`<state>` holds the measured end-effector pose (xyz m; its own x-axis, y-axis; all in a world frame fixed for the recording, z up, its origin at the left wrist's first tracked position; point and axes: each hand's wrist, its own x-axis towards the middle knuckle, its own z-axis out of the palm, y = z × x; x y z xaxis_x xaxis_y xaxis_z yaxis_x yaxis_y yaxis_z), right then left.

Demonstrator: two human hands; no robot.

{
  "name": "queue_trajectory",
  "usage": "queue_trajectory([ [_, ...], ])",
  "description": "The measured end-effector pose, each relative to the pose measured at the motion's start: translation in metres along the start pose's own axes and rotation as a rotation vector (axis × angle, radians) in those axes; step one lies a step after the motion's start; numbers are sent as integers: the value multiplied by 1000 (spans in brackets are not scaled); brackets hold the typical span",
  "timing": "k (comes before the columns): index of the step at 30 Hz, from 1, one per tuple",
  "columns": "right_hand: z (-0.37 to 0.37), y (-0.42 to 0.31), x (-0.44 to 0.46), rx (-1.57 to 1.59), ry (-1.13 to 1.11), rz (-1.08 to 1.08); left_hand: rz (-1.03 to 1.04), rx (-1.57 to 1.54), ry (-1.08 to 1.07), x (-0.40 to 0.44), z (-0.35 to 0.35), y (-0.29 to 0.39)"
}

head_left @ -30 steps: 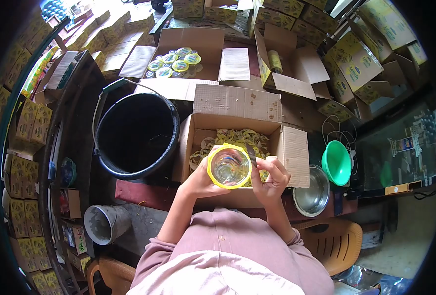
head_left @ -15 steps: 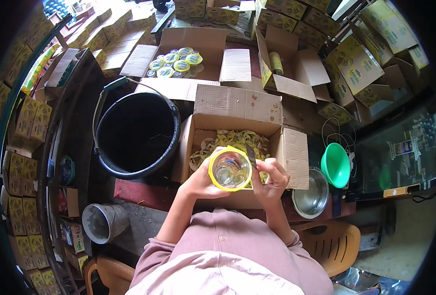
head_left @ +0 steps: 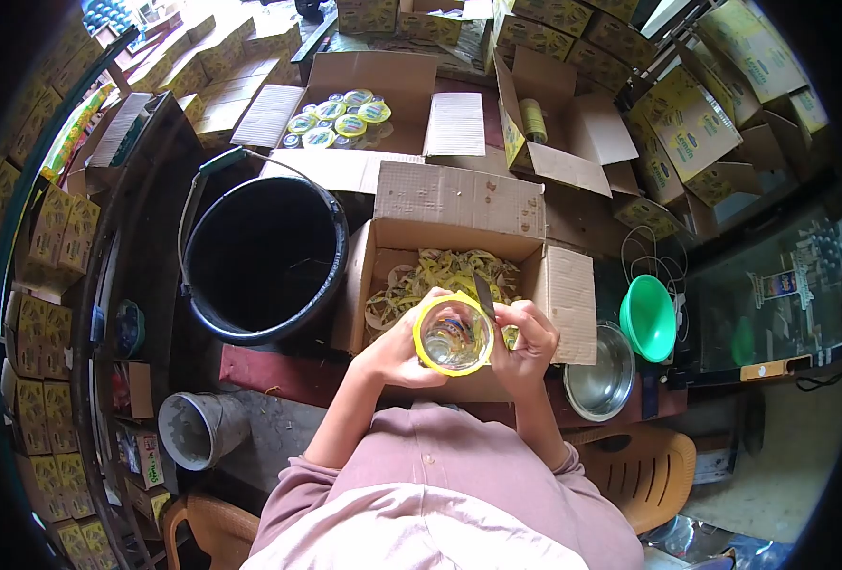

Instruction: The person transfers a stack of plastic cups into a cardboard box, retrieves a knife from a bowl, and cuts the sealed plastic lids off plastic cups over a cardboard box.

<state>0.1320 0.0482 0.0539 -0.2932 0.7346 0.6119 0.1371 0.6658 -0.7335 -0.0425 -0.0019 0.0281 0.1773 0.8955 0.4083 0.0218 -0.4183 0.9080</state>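
Note:
My left hand (head_left: pixel 397 350) is wrapped around a clear cup (head_left: pixel 456 337) with a yellow rim, its round face turned up toward me. Coloured print shows through the cup wall. In my right hand (head_left: pixel 525 350) is a knife (head_left: pixel 483 294), its dark blade pointing up and away beside the cup's right edge. Whether the blade touches the rim, I cannot tell. Both hands are over the near side of an open cardboard box (head_left: pixel 459 195), which holds a heap of yellow and whitish strips (head_left: pixel 444 273).
A black bucket (head_left: pixel 198 318) stands left of the box, a grey bucket (head_left: pixel 183 432) lower left. Behind, a carton (head_left: pixel 373 71) holds several lidded cups (head_left: pixel 350 123). At right are a green bowl (head_left: pixel 649 318) and a metal bowl (head_left: pixel 599 380). Stacked yellow cartons line the sides.
The cup has shifted slightly right and toward me, closer to the knife, and its tilt has changed. My left hand has moved with it; my right hand has barely moved.

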Motion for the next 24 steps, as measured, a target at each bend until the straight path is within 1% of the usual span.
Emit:
queue_trajectory([
  [1,0,0,1,4,2,3,16,27,-29,1,0,-1],
  [4,0,-1,1,3,5,22,-40,32,31,2,1,6],
  [7,4,-4,1,-21,53,38,102,184,201,6,10,-3],
  [10,6,-5,-1,-90,62,-4,171,171,309,5,14,-16],
  [11,6,-4,-3,-105,73,-5,139,177,335,4,13,-13],
  [14,7,-4,-6,-159,99,-19,23,107,342,2,14,-12],
  [18,7,-7,-6,-221,117,-29,133,71,344,4,22,-17],
  [19,7,-7,-6,-225,121,-27,93,25,341,3,23,-16],
  [22,6,-6,-2,-225,147,-62,66,186,241,1,20,-14],
  [23,6,-4,-2,-210,148,-61,67,141,249,2,22,-14],
  [24,5,-2,-1,-195,149,-60,72,166,241,2,22,-12],
])
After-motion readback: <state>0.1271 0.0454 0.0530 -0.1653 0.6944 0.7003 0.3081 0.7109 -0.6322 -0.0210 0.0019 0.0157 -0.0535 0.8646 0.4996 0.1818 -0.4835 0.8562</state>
